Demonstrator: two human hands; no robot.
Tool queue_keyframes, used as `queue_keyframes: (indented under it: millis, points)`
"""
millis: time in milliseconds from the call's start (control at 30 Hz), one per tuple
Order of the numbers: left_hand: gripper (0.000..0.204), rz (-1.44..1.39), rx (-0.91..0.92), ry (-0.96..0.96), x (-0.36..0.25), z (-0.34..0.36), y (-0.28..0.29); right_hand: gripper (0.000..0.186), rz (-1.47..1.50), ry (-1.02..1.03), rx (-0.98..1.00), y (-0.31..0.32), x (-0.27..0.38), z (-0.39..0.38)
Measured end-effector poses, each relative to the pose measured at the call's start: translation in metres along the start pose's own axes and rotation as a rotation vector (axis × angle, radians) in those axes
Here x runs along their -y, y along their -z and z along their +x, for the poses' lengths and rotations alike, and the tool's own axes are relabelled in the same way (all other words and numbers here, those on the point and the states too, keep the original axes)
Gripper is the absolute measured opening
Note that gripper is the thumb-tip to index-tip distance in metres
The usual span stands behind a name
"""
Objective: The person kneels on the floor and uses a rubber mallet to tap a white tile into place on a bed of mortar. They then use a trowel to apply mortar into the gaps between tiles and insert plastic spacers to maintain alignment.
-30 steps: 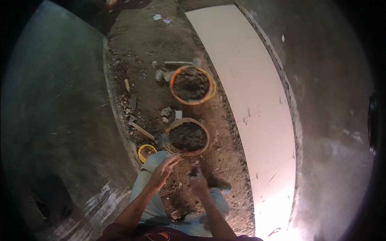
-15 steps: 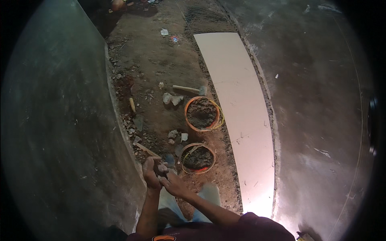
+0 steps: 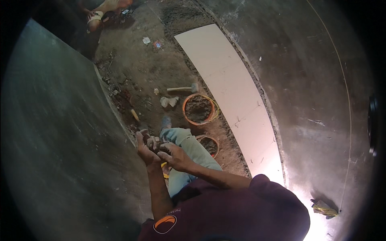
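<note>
My left hand [image 3: 146, 150] is raised, palm up with curled fingers, left of my bent knee. My right hand [image 3: 175, 156] meets it with bent fingers; whatever lies between them is too hidden to name. Beyond them stands an orange bucket [image 3: 197, 108] of dark wet mix; a second bucket [image 3: 209, 145] is partly hidden behind my leg. A mallet [image 3: 181, 89] and pale rubble [image 3: 169, 101] lie beside the farther bucket. A short wooden piece [image 3: 134, 115] lies to the left.
A long white board [image 3: 229, 88] runs along the strip's right side. Grey surfaces [image 3: 64, 132] flank the strip. A co-worker [image 3: 100, 18] is low at the far upper left. A crumpled bag [image 3: 323, 209] lies at lower right. Scraps [image 3: 152, 44] litter the dirt.
Since one second ago my hands have come together and shifted left. My leg has since risen across the nearer bucket. The view has turned, bringing more of the co-worker and the bag into sight.
</note>
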State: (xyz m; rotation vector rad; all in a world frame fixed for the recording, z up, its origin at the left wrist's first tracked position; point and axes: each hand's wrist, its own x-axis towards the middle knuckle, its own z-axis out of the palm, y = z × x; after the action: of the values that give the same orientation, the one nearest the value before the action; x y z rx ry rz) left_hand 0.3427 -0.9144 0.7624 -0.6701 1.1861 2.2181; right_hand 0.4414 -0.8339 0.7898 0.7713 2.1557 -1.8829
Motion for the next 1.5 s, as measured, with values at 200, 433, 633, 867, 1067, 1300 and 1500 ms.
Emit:
queue_keyframes:
  millis: [200, 433, 633, 867, 1067, 1300, 1500]
  points:
    - [0.037, 0.055, -0.036, 0.031, -0.035, 0.092, -0.057, 0.027, 0.100, -0.051, 0.053, 0.037, 0.034, 0.104]
    - [0.037, 0.211, 0.091, 0.027, -0.031, 0.125, -0.176, 0.025, 0.336, -0.241, -0.096, 0.120, 0.072, 0.147]
    - [0.036, 0.413, 0.373, 0.196, -0.030, 0.166, -0.279, 0.028, 0.459, -0.049, -0.405, 0.178, 0.098, 0.163]
    - [0.042, 0.651, 0.576, 0.392, 0.013, 0.239, -0.353, 0.024, 0.378, -0.142, -0.571, 0.221, 0.063, 0.240]
    - [0.036, 0.947, 0.544, 0.516, 0.039, 0.370, -0.427, 0.025, 0.812, -0.335, -0.675, 0.254, 0.058, 0.369]
    - [0.031, 1.265, 0.719, 0.618, 0.084, 0.492, -0.515, 0.034, 1.031, -0.426, -1.015, 0.326, 0.054, 0.521]
    - [0.037, 1.336, 0.862, 0.704, 0.139, 0.545, -0.528, 0.035, 1.077, -0.577, -1.073, 0.358, 0.023, 0.557]
